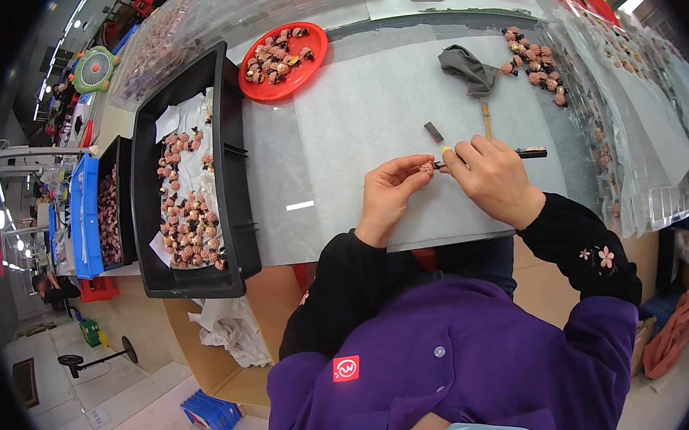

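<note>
I have both grips closed: the right hand (492, 180) is wrapped around a black pen-like tool (534, 153), and the left hand (386, 192) has its thumb and forefinger pinched together on a small pink figure (427, 168). The tool's tip reaches the figure's side; from here I can't tell whether it touches.

Below the hands lies the pale table (368, 105). At its left stands a black crate (239, 200) with many more pink pieces on white paper inside. A red plate (307, 75) of similar pieces sits just beside the crate's far end. Toward the far right, a loose cluster (539, 62) lies near a grey cloth (470, 69), and a small dark block (433, 132) rests just beyond the fingers.

I judge the step in hand to be detail work on that one figure, over the near part of the table. The next move probably calls for a steady pinch and a light, controlled tip.
</note>
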A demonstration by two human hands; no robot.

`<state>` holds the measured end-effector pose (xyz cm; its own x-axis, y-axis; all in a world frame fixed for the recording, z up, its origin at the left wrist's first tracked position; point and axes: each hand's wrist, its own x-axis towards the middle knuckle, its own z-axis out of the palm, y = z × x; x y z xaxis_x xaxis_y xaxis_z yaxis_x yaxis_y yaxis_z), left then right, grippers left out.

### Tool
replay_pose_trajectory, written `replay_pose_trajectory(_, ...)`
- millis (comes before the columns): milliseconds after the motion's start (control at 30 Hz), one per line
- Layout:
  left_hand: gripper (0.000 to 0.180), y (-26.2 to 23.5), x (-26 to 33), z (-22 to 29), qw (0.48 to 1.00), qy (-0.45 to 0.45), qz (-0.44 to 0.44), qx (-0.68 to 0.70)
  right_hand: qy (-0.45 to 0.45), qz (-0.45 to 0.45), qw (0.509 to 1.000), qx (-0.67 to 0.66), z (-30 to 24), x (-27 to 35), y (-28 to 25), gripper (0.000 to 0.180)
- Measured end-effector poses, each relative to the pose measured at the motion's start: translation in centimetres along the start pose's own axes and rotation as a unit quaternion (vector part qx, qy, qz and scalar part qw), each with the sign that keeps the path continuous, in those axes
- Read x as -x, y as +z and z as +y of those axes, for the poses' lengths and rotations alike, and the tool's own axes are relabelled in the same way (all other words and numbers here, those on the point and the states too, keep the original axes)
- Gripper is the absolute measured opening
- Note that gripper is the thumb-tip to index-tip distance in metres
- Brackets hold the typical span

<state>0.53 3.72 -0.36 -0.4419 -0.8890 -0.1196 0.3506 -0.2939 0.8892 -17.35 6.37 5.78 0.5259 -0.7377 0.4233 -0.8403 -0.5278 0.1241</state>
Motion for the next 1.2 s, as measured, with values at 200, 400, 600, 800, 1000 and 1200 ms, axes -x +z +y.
replay_pose_trajectory(200,0.025,-0.10,-0.06,-0.14,1.000,-0.003,0.003,0.003,-0.020,-0.006,1.000,0.004,0.09,-0.02,-0.15,0.018)
replay_pose_trajectory(400,0.024,-0.14,-0.15,-0.32,1.000,-0.001,0.005,0.005,-0.027,-0.014,1.000,0.005,0.12,0.13,-0.01,0.018)
replay_pose_trajectory(600,0.024,-0.12,-0.14,-0.27,1.000,0.000,0.009,0.002,-0.016,0.006,1.000,-0.006,-0.01,0.28,0.11,0.019)
replay_pose_trajectory(800,0.024,-0.09,-0.07,-0.20,1.000,0.001,0.006,0.006,0.006,0.011,1.000,-0.002,-0.19,0.14,-0.07,0.018)
replay_pose_trajectory(1000,0.024,-0.05,-0.03,-0.12,1.000,0.003,0.003,0.005,0.007,0.001,1.000,0.000,-0.17,0.00,-0.08,0.017)
replay_pose_trajectory(1200,0.024,-0.18,-0.07,-0.19,1.000,0.002,-0.001,0.002,-0.013,-0.006,1.000,-0.011,0.06,-0.06,-0.09,0.015)
